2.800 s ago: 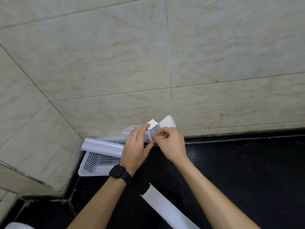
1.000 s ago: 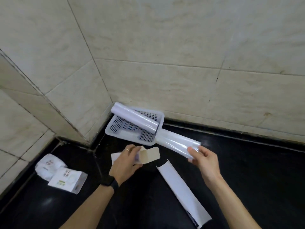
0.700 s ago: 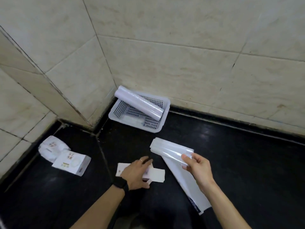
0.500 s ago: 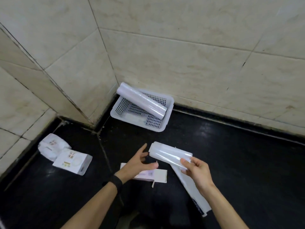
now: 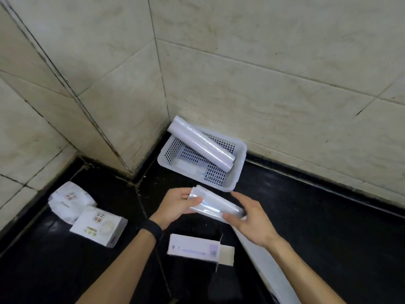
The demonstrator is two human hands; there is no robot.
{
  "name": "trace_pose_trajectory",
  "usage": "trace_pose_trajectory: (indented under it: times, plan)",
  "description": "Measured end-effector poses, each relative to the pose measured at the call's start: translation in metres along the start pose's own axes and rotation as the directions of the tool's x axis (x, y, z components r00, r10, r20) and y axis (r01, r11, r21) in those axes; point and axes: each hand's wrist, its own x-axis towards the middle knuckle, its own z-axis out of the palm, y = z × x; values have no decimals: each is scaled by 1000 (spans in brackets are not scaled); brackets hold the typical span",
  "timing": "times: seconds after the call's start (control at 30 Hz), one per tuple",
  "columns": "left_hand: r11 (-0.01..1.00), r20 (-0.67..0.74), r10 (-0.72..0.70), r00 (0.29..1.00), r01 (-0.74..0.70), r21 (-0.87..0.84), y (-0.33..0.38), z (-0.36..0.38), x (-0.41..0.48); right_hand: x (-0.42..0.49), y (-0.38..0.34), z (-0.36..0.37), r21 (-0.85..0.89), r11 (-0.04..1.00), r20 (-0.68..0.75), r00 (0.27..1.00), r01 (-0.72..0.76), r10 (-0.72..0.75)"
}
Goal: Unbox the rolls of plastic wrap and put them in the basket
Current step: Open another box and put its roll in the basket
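Roll of plastic wrap [image 5: 215, 206] held in both hands, just in front of the basket [image 5: 239, 166]

Both hands carry the unboxed roll above the black counter [image 5: 328, 238], its length running from upper left to lower right. The left hand [image 5: 177, 205] grips the roll's left end, thumb laid over the top and fingers curled behind it. The right hand [image 5: 252, 218] closes round the right end, thumb pressed against the near side and the forefinger reaching over the far side. The roll is glossy and slightly blurred, and it hangs near the basket's front rim without touching it.

The white perforated basket sits in the back corner of the counter, close against the tiled wall [image 5: 263, 73]. A second roll [image 5: 200, 145] lies diagonally in it, with its upper end propped over the basket's back left rim and its lower end down inside, near the right wall. Something flat and pale lies on the basket floor, but I cannot tell what it is.

Toward the counter's near edge, between the two forearms, an opened white box [image 5: 197, 249] lies on its side with its end flap folded out to the right. A long white carton [image 5: 269, 266] lies partly under the right forearm. Two white packets [image 5: 72, 200] [image 5: 98, 224] rest touching each other near the left edge. A black wristband [image 5: 151, 230] circles the left wrist.
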Motion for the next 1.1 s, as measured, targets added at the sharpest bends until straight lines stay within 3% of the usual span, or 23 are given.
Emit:
trace_pose_trajectory:
  times: [0.07,0.17,0.3,0.37,0.4,0.47,0.53,0.57,0.67,0.83,1.1]
  plan:
    - [1000,34,16,999,-16,8,8,-8,11,19,-14,0,-138,986,64,994,94,-86]
    - [999,37,43,998,-43,10,20,-19,31,47,-30,1,-66,996,95,994,63,-56]
    - [982,-90,125,988,-110,154,26,-40,62,94,-38,-2,-50,999,15,1000,18,-17]
    - [940,-235,182,955,-99,326,22,-55,80,122,-37,-4,-53,998,-13,999,-42,41]
    - [877,-302,222,927,-54,478,17,-64,89,136,-35,-5,-68,995,-15,998,-68,67]
    - [656,-336,287,897,72,751,3,-77,108,161,-31,-3,-132,986,12,995,-99,102]
    - [474,-312,260,914,161,866,-12,-82,121,178,-27,2,-189,975,69,989,-116,131]
    - [436,-306,223,926,186,881,-18,-82,126,186,-25,5,-215,970,103,985,-117,142]
    - [465,-319,167,933,211,860,-33,-79,135,202,-21,12,-304,947,209,962,-105,174]
    - [444,-348,229,909,220,868,-45,-74,137,215,-22,25,-429,902,340,919,-36,199]
    - [425,-345,230,910,225,877,-40,-70,135,220,-23,35,-551,834,250,952,-12,179]
